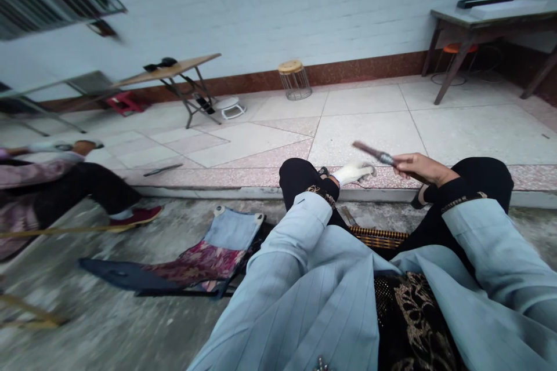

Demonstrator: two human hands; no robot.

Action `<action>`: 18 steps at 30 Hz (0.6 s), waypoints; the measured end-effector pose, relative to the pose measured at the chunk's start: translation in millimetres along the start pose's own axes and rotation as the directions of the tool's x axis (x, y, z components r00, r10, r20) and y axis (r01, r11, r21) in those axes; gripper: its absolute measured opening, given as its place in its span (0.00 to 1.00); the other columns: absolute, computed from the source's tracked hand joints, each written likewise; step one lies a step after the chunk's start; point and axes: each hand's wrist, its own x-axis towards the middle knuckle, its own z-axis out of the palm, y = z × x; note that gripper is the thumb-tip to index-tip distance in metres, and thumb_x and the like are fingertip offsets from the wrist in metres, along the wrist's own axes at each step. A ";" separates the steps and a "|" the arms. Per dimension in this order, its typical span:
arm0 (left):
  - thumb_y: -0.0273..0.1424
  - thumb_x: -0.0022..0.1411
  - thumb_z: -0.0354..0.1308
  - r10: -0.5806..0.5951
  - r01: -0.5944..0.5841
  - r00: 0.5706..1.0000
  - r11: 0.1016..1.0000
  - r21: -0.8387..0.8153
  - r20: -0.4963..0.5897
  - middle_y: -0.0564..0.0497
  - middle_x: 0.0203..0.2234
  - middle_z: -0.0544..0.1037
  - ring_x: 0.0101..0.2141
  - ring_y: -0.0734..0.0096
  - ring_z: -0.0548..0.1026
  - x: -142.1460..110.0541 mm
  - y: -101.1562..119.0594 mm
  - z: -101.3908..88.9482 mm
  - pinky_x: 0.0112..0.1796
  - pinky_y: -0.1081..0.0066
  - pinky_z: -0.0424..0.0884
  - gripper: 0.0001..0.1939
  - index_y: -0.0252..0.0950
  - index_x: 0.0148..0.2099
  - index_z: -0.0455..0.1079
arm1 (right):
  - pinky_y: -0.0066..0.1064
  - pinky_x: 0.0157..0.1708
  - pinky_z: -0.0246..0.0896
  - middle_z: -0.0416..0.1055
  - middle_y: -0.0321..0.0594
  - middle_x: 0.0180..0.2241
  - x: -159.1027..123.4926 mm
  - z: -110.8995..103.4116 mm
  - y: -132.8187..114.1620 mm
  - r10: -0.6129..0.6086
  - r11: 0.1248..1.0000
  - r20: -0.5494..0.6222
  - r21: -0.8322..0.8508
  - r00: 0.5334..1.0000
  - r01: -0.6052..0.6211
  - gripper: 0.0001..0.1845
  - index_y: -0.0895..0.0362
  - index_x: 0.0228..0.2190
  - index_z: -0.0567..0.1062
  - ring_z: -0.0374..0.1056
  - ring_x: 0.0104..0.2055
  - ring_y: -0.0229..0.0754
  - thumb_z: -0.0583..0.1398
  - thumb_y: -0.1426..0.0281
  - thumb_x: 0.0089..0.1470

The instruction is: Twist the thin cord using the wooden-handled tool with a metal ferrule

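My left hand [352,173] wears a white cloth glove and rests curled above my left knee, with nothing visible in it. My right hand [422,168] is bare and grips a tool [374,153] with a dark, slightly blurred shaft and a metal collar, which points left toward the glove. The tool's tip is a little apart from the glove. A woven bamboo mat [378,236] lies between my knees, partly hidden by my pale blue striped jacket [304,295].
A seated person [56,197] at the left wears a glove, with a long bamboo strip [56,231] across their legs. A long blade [163,170] lies on the tiled step. A low folding stool [174,261] stands beside me. Tables, stools and a wall lie beyond.
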 end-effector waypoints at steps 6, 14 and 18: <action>0.38 0.62 0.52 0.060 -0.059 0.995 0.998 -0.022 0.085 0.55 0.22 0.64 0.24 0.76 0.62 -1.2 -3.7 2.2 0.25 0.76 0.63 0.14 0.32 0.38 0.72 | 0.24 0.20 0.57 0.72 0.38 0.28 11.4 -9.2 10.4 0.046 0.986 -0.524 0.162 0.850 0.046 0.25 0.60 0.50 0.74 0.61 0.22 0.33 0.63 0.68 0.49; 0.41 0.63 0.51 0.117 -0.123 0.979 0.992 0.027 0.167 0.55 0.23 0.66 0.24 0.77 0.63 6.0 -13.2 0.8 0.26 0.75 0.61 0.17 0.32 0.40 0.73 | 0.31 0.32 0.60 0.78 0.42 0.34 17.9 -18.2 27.6 -0.057 0.670 -0.482 -0.668 0.874 -0.324 0.19 0.53 0.46 0.79 0.71 0.34 0.44 0.60 0.66 0.52; 0.41 0.62 0.52 0.172 -0.182 0.978 0.980 0.079 0.119 0.55 0.23 0.67 0.23 0.77 0.62 7.6 -14.4 -0.9 0.25 0.75 0.58 0.17 0.32 0.39 0.74 | 0.31 0.32 0.59 0.78 0.41 0.32 14.8 -15.3 34.6 0.037 0.609 -0.218 -0.769 0.975 -0.195 0.15 0.51 0.38 0.83 0.70 0.34 0.45 0.63 0.69 0.47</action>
